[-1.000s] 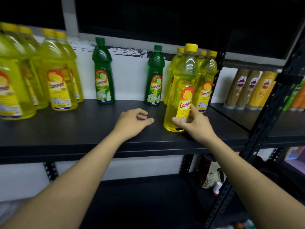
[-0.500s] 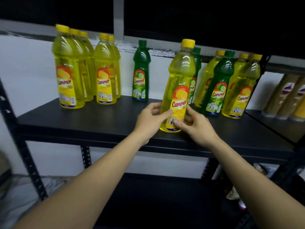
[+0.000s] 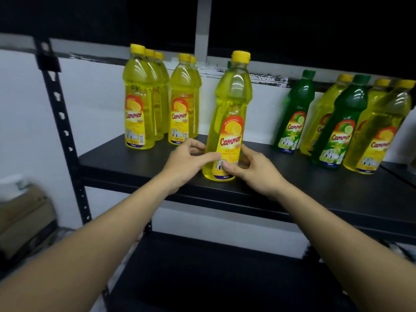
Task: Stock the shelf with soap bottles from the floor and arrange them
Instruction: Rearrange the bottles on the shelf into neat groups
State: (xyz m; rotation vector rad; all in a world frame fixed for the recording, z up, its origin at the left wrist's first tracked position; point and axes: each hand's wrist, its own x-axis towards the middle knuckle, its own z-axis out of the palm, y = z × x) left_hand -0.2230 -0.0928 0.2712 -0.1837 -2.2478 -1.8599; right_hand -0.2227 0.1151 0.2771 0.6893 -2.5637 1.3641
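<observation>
Gripping the yellow bottle [image 3: 229,122] low with my left hand [image 3: 186,163] and right hand [image 3: 254,172], upright on the shelf [image 3: 135,163], yellow row [image 3: 139,109] at 10 o'clock, I risk toppling it by pushing fast.

Glossy clear plastic yellow bottle [image 3: 229,122] with shiny printed label, matt black shelf board [image 3: 315,188], perforated black metal upright [image 3: 65,131], scuffed white wall [image 3: 90,97]

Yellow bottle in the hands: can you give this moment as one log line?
bottle: upright on shelf, near front | left hand: grips its lower part | right hand: grips its lower part
</observation>
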